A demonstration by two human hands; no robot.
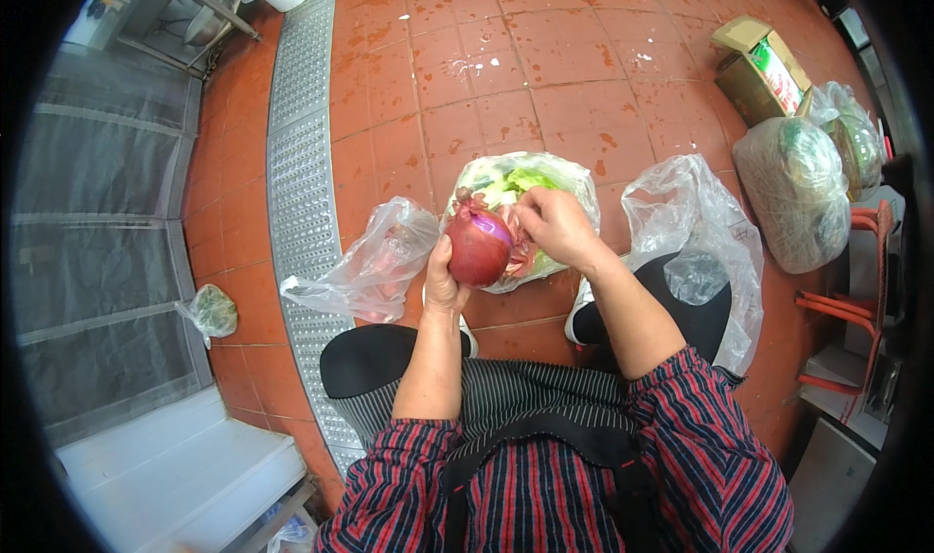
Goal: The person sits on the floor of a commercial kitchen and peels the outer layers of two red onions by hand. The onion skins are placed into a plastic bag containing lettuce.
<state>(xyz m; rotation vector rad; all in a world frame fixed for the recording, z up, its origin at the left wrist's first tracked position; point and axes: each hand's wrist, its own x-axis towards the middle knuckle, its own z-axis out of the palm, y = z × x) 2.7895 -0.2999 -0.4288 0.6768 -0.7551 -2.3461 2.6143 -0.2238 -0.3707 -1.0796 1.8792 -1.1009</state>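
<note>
My left hand (pixel 443 279) holds a large red onion (pixel 479 250) from below and the left, its root end with loose skin pointing up. At the onion's right side, my right hand (pixel 558 225) pinches papery red skin (pixel 519 250) between thumb and fingers. Beneath both hands an open clear plastic bag (pixel 580 181) stands on the floor between my feet, with pale green leafy scraps (pixel 522 181) inside. Left of it lies a clear plastic bag (pixel 394 261) with reddish contents, partly over the metal drain grate.
A crumpled clear bag (pixel 693 210) lies by my right knee. Farther right are a large filled plastic bag (pixel 792 188), an open cardboard box (pixel 759 71) and a red metal frame (pixel 854 305). A drain grate (pixel 303 188) and a small bag of greens (pixel 211 311) are at left.
</note>
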